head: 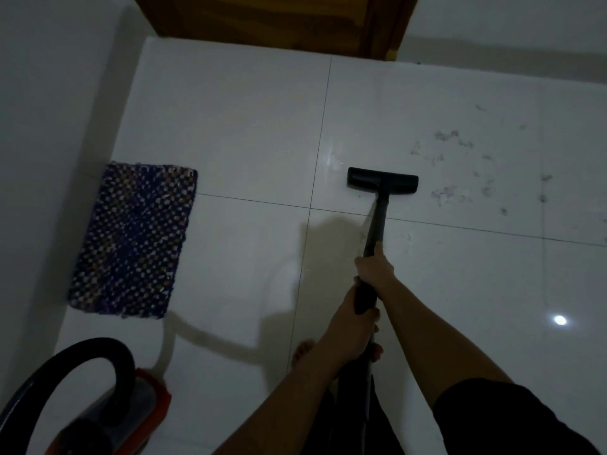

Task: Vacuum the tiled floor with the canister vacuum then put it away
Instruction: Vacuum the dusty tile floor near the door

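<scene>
Both hands grip the black vacuum wand (374, 238): the right hand (374, 267) higher up, the left hand (353, 326) lower, each with fingers clamped around it. The floor nozzle (382, 180) rests flat on the white tiled floor (246, 126), near scattered hair and dust (460, 169) to its right. The orange canister vacuum (131, 408) sits at lower left with its hose (82, 353) arched, near a woven mat (134, 238).

The canister vacuum (108, 418) down at 7 o'clock is chopped off by the bottom and left edges, and it's blurry. Its hose (65, 366) runs out the left edge. The wooden door (272, 18) at 12 o'clock gets clipped by the top edge.
</scene>
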### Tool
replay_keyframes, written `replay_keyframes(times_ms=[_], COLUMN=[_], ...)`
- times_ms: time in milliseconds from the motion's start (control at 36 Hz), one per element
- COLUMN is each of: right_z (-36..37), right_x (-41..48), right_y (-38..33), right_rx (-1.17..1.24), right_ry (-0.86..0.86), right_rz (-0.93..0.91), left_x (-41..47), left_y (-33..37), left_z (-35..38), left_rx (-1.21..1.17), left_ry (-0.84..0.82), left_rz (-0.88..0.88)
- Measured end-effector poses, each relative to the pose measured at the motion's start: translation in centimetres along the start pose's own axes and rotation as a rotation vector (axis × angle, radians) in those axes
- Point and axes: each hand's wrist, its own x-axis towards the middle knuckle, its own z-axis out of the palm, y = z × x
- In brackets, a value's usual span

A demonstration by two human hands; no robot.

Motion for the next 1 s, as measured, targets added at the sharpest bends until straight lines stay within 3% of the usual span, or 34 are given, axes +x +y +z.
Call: replay_keyframes(times_ms=[1000], right_z=[1.3], right_x=[-4.9], right_y=[12.3], right_rx=[-0.084], right_ry=[-0.035], right_rz=[0.009], left_x=[-5.2], left_y=[-12.4], left_z=[3.7], left_rx=[-0.058], left_ry=[0.059], left_rz=[-0.017])
